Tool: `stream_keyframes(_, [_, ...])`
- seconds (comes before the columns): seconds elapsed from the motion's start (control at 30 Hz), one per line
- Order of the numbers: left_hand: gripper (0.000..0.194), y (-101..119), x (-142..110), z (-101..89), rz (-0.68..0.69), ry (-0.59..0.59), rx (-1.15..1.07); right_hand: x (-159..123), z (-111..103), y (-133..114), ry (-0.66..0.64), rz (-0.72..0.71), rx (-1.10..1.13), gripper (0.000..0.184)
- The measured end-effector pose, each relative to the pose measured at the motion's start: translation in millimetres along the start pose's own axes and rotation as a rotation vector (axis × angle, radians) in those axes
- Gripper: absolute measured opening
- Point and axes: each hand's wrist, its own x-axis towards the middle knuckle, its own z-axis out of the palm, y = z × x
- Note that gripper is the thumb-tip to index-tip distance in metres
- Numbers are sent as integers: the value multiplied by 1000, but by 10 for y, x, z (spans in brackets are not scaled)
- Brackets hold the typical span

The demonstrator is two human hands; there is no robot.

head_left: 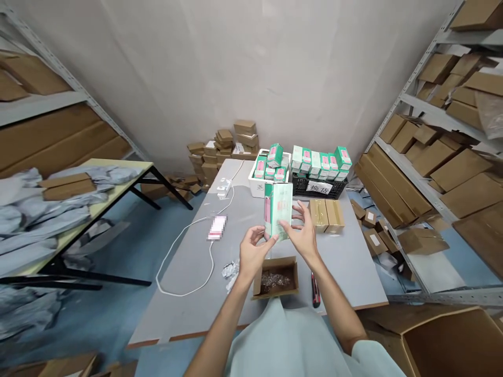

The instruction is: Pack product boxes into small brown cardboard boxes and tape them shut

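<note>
Above the table, a green and white product box (282, 204) with a pink panel stands upright between my two hands. My left hand (254, 248) grips its lower left corner, thumb on the front. On the right side, my right hand (302, 233) presses its thumb to the lower front while its other fingers are raised around the edge. Below them, near my body, sits an open cardboard box (295, 277) with clear crumpled plastic wrap (274, 281) inside. A red and black utility knife (315, 290) lies right of it.
Behind stand a white bin (257, 187) and a black crate (301, 186), both filled with similar boxes. Two taped cartons (327, 215) lie at right. A white cable (173, 293) loops at left by a phone-like pixelated item (217, 228). Shelves of cartons (467, 167) flank the right.
</note>
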Motion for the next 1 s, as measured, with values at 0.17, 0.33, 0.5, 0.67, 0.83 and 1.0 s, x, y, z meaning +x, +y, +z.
stream_keyframes(0.17, [65, 98, -174, -6, 68, 56, 119, -79, 130, -138, -22, -37, -156, 88])
stream_keyframes(0.33, [71, 173, -279, -323, -48, -51, -18, -104, 199, -29, -23, 69, 34, 85])
stream_keyframes(0.5, [92, 199, -296, -676, -340, -185, -235, -197, 318, 80, -79, 138, 246, 83])
stream_keyframes(0.67, [94, 268, -263, -860, -337, -146, -256, -269, 555, 1, -89, 150, 242, 85])
stream_keyframes(0.83, [86, 384, -165, -956, -196, -86, -227, -268, 824, -277, -87, 66, 223, 77])
stream_keyframes(1.0, [79, 392, -168, -914, 4, 6, -152, -509, 1064, -528, 15, -8, 104, 74])
